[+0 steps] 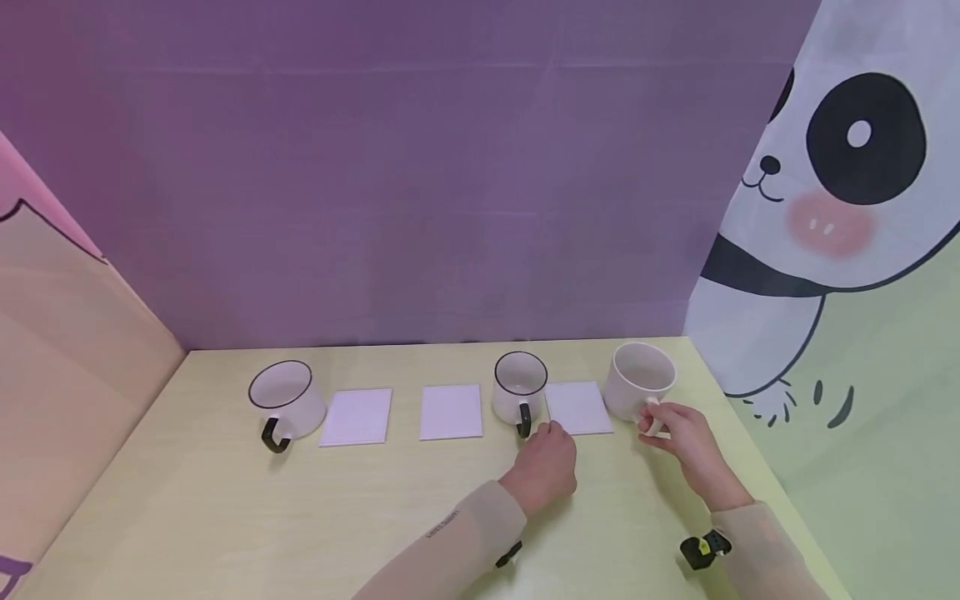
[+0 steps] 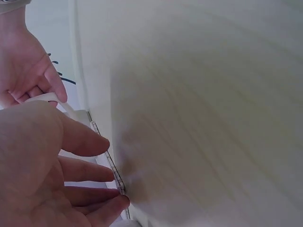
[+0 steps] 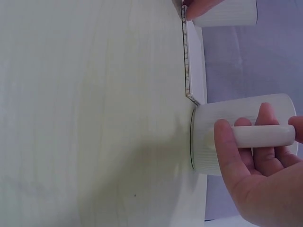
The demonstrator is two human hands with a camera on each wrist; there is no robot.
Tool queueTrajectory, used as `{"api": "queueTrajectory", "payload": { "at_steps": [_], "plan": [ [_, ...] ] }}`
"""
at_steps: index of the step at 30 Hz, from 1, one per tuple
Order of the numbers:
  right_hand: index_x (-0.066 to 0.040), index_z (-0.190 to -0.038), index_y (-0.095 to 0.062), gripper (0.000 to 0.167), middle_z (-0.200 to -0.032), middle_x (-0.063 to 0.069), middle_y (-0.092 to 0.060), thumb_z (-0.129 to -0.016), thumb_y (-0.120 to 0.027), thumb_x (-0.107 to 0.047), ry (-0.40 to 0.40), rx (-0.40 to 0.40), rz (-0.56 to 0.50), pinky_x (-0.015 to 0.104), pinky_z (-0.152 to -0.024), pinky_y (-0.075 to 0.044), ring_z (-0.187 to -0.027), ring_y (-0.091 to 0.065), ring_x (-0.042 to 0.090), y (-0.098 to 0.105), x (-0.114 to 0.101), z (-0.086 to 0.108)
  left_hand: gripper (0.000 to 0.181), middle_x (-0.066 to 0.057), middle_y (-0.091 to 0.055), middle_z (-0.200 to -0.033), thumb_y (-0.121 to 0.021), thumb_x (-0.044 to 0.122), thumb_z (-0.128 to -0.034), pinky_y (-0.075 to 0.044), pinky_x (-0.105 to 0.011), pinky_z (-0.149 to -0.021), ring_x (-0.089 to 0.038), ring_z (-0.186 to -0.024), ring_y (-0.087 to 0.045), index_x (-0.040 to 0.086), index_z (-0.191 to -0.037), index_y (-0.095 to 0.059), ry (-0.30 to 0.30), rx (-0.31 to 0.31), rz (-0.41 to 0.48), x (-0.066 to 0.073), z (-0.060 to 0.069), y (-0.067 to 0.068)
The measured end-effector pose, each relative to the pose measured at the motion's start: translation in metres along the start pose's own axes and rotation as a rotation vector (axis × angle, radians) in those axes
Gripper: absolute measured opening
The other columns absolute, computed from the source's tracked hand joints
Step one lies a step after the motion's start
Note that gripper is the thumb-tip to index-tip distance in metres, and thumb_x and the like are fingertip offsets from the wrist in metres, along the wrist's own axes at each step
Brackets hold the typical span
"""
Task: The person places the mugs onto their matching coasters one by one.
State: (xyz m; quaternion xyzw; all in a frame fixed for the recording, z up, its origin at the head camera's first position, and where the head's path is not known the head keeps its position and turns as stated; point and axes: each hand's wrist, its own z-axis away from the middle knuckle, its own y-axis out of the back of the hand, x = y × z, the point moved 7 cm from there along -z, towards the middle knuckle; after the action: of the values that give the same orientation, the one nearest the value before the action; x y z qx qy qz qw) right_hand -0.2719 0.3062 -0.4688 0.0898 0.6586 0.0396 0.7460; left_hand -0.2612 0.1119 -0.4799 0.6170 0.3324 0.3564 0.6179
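Observation:
In the head view, my right hand (image 1: 693,454) holds the handle of an all-white mug (image 1: 624,398) at the right. The right wrist view shows its fingers curled round the handle (image 3: 265,136), with the mug upright on the table. My left hand (image 1: 542,471) is at the front left corner of the rightmost white square tile (image 1: 581,408). Up close in the left wrist view, the left hand's relaxed fingers (image 2: 87,170) touch the tile's edge (image 2: 108,158). Just left of that tile stands a black-rimmed white mug (image 1: 510,407), its black handle near the left fingertips.
Two more white square tiles (image 1: 356,417) (image 1: 451,412) lie in the row to the left. Another black-rimmed mug (image 1: 303,412) stands at the far left, black handle toward the front. A purple backdrop (image 1: 450,183) rises behind the table (image 1: 225,500), with a panda-printed sheet (image 1: 765,333) at right.

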Motion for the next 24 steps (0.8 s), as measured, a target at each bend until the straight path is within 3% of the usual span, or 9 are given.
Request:
{"api": "queueTrajectory", "payload": {
  "at_steps": [6,12,17,24],
  "plan": [
    [0.015,-0.111,-0.058,0.035,-0.088,0.003,-0.061,-0.108,-0.046,-0.018,-0.002,0.003,0.0,0.039,-0.092,-0.057,-0.088,-0.061,0.016,0.0004,-0.0005,0.0004,0.026,-0.006,-0.057,-0.104,-0.066,0.023,-0.0927,-0.048,-0.026,-0.086,-0.019,-0.099,-0.052,0.003,-0.108,-0.069,-0.055,0.024,-0.023,0.0012,0.001,0.0027],
    [0.014,-0.111,-0.059,0.035,-0.089,0.003,-0.061,-0.108,-0.046,-0.018,-0.003,-0.011,-0.001,0.038,-0.091,-0.057,-0.089,-0.06,0.016,-0.0006,-0.002,0.001,0.025,-0.005,-0.054,-0.104,-0.062,0.024,-0.0965,-0.048,-0.026,-0.088,-0.018,-0.1,-0.052,0.003,-0.11,-0.067,-0.083,-0.008,-0.003,-0.0012,-0.0005,0.0],
    [0.013,-0.11,-0.06,0.033,-0.088,0.003,-0.061,-0.108,-0.047,-0.016,-0.001,0.005,-0.022,0.041,-0.093,-0.057,-0.088,-0.061,0.016,0.0003,-0.0031,0.0017,0.024,-0.003,-0.052,-0.101,-0.063,0.021,-0.0955,-0.047,-0.025,-0.089,-0.016,-0.099,-0.05,0.003,-0.11,-0.067,-0.109,-0.02,-0.002,-0.0036,-0.0009,-0.0023],
    [0.012,-0.112,-0.061,0.032,-0.086,0.001,-0.061,-0.109,-0.047,-0.017,-0.019,0.032,-0.058,0.038,-0.091,-0.057,-0.086,-0.06,0.014,-0.0002,-0.0025,0.0025,0.029,-0.003,-0.053,-0.11,-0.066,0.022,-0.094,-0.048,-0.024,-0.089,-0.016,-0.102,-0.051,0.003,-0.117,-0.068,-0.115,-0.038,-0.026,-0.0037,0.0006,-0.0052]
  ]
}}
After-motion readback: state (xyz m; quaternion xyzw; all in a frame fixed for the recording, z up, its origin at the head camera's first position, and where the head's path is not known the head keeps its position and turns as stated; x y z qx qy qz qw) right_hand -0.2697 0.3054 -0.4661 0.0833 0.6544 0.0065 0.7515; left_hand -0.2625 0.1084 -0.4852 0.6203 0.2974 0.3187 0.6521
